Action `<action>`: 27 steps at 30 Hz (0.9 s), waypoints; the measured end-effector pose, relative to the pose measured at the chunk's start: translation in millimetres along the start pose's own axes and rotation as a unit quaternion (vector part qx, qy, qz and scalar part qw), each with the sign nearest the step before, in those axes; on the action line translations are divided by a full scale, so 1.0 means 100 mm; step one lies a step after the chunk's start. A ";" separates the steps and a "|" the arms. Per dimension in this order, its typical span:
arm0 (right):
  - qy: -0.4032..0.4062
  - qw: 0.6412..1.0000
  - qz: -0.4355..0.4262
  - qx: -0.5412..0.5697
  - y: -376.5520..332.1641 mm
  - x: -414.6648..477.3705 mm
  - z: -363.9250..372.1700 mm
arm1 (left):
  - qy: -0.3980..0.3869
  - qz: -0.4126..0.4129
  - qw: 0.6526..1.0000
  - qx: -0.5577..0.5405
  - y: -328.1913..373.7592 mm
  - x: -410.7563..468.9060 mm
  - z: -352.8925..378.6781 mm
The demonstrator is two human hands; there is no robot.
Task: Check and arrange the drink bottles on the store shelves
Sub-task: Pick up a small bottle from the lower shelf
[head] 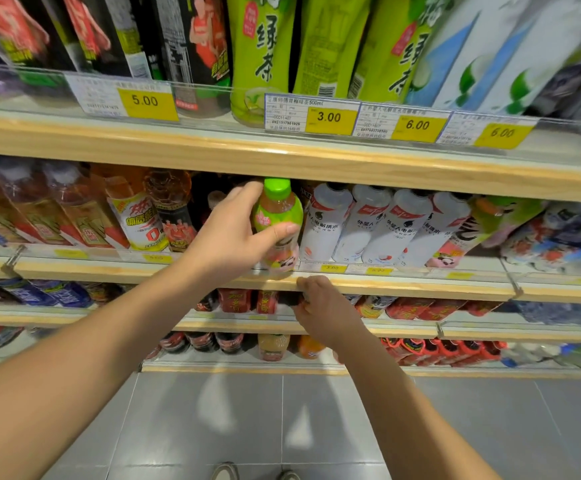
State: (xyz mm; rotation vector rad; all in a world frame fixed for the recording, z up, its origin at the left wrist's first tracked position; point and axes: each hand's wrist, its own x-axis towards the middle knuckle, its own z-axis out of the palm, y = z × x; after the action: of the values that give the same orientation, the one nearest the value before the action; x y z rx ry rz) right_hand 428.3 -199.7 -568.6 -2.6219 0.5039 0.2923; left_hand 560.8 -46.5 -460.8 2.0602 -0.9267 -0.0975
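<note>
**So, left hand's on the green-capped bottle, second shelf down**

Basically the left hand (233, 233) is wrapped around a green-capped bottle (277, 216) with a pink and green label: thumb across the front, fingers curled round behind the neck. The bottle stands upright at the front of the second shelf (420, 289), its base just behind the wooden edge, and its cap sits close under the shelf above (178, 147).

Just beside it on the right is a row of white bottles (379, 226) with black caps, all leaning a bit. To the left there's a yellow-labelled bottle (140, 220) and some amber ones, blurry.

The right hand (323, 306) is lower, right under the second shelf's edge, with the fingers curled in toward the third shelf where the red-labelled bottles (233, 299) sit. There's something dark at the fingertips, but I honestly can't tell if it's holding anything.

Up top are the green tea bottles (261, 46), with yellow price tags (329, 116) along the rail: 5.00, 3.00, 6.00, 6.00. Down below there's the grey tile floor (317, 427) and the tips of two shoes (225, 472).
</note>
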 end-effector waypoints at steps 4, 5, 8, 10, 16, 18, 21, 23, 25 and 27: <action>0.045 0.997 0.033 0.045 0.08 -0.21 -0.13 | -0.037 0.015 0.999 -0.032 0.17 -0.07 0.01; 0.051 0.997 0.039 0.051 0.11 -0.27 -0.17 | -0.040 0.016 0.998 -0.035 0.22 -0.08 0.01; 0.055 0.995 0.047 0.062 0.22 -0.48 -0.26 | -0.051 0.021 0.998 -0.036 0.40 -0.11 0.05; 0.058 0.996 0.038 0.054 0.34 -0.63 -0.31 | -0.052 0.027 0.998 -0.039 0.53 -0.14 0.12; 0.055 0.994 0.061 0.069 0.87 -1.02 -0.57 | -0.037 0.032 0.999 -0.022 0.98 -0.31 0.50; 0.061 0.994 0.052 0.069 1.10 -1.16 -0.66 | -0.028 0.030 0.999 -0.014 1.16 -0.35 0.66; 0.082 0.992 0.040 0.083 1.45 -1.41 -0.79 | -0.018 0.028 0.999 -0.012 1.46 -0.40 0.92; 0.084 0.992 0.036 0.081 1.67 -1.57 -0.87 | -0.010 0.023 1.000 -0.008 1.65 -0.42 1.09; 0.088 0.993 0.035 0.074 1.87 -1.72 -0.97 | -0.005 0.021 1.000 -0.006 1.84 -0.41 1.25; 0.096 0.991 0.040 0.079 2.05 -1.85 -1.07 | -0.011 0.025 1.000 -0.011 2.02 -0.39 1.40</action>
State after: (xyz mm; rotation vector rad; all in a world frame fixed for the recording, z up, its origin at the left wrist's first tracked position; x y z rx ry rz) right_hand 191.1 -364.9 -502.3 -2.4909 0.6692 0.0213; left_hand 363.0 -188.4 -411.7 2.0182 -0.9859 -0.1026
